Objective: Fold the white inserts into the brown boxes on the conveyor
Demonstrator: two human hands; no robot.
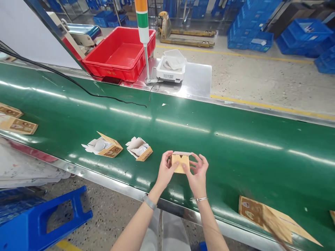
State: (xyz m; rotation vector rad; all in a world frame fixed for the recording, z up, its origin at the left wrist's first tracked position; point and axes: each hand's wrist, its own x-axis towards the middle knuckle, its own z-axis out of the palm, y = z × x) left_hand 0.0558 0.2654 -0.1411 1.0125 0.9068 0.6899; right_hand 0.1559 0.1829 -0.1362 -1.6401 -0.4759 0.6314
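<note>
Small cardboard box [180, 168] is held above the green conveyor belt [209, 150], near its closer edge, between both hands. By the left hand [164, 171] it is grasped at the side, and by the right hand [198, 174] it is grasped with the thumb on the yellow face, while the fingertips are placed at the pale flap [182, 153]. As far as can be judged, the body of this box is already formed, and the flap is not fully closed; whether something is inside cannot be seen.

At the left, two open boxes [113, 150] [144, 154] are placed with white rounded items [100, 145] [140, 150] inside, so their closing seems to be left. Further left, printed cartons [23, 126] are seen, cut by the frame. At the right, another carton [252, 210] is lying, partly blurred.

Beyond the belt, a red bin [117, 54] and a white device [170, 75], probably a scale, are placed by a signal lamp [142, 24]. Behind, a yellow pallet truck [165, 29] and stacked blue crates [244, 24] are seen on the speckled floor [261, 78].
</note>
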